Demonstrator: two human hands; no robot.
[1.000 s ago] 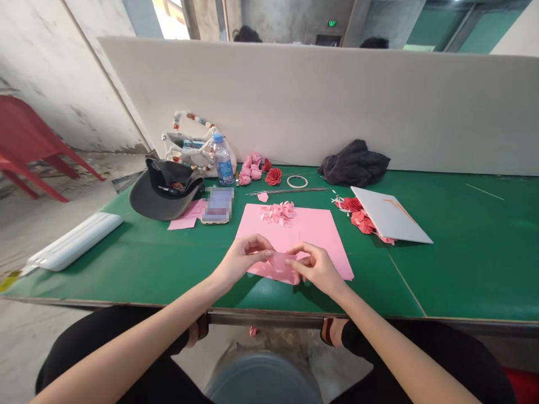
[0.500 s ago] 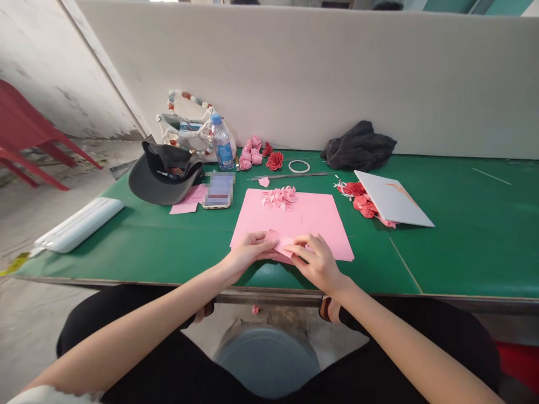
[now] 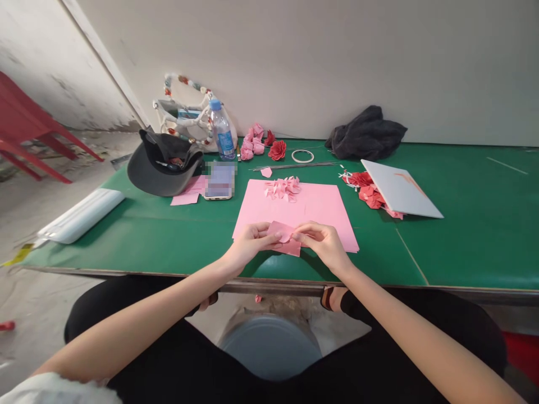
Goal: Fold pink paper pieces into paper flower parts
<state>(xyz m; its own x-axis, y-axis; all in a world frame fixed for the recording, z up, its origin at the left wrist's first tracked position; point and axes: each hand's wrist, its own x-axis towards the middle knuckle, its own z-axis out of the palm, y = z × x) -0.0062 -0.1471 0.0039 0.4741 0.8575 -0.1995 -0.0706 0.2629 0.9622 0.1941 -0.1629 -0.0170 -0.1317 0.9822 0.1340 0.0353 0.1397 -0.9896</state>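
A small piece of pink paper [image 3: 279, 229] is held between my two hands, just over the near edge of a stack of large pink sheets [image 3: 320, 210]. My left hand [image 3: 255, 240] pinches its left side between thumb and fingers. The fingertips of my right hand [image 3: 322, 241] grip its right side. Below the fingers hangs a squarish lower part of pink paper [image 3: 291, 248]; whether it joins the upper piece I cannot tell. Several folded pink paper pieces [image 3: 283, 189] lie in a heap on the far part of the stack.
Left on the green table [image 3: 168, 241] are a dark cap [image 3: 162, 165], a phone [image 3: 219, 182] and a water bottle [image 3: 222, 132]. Behind lie paper flowers [image 3: 277, 150], a white ring [image 3: 302, 156] and thin wires [image 3: 298, 166]. A white board [image 3: 400, 191] leans over red flowers at right.
The paper between my hands has turned, and a squarish lower part now shows beneath my fingers. My right hand has shifted slightly to the right. The camera view has tilted a little downward.
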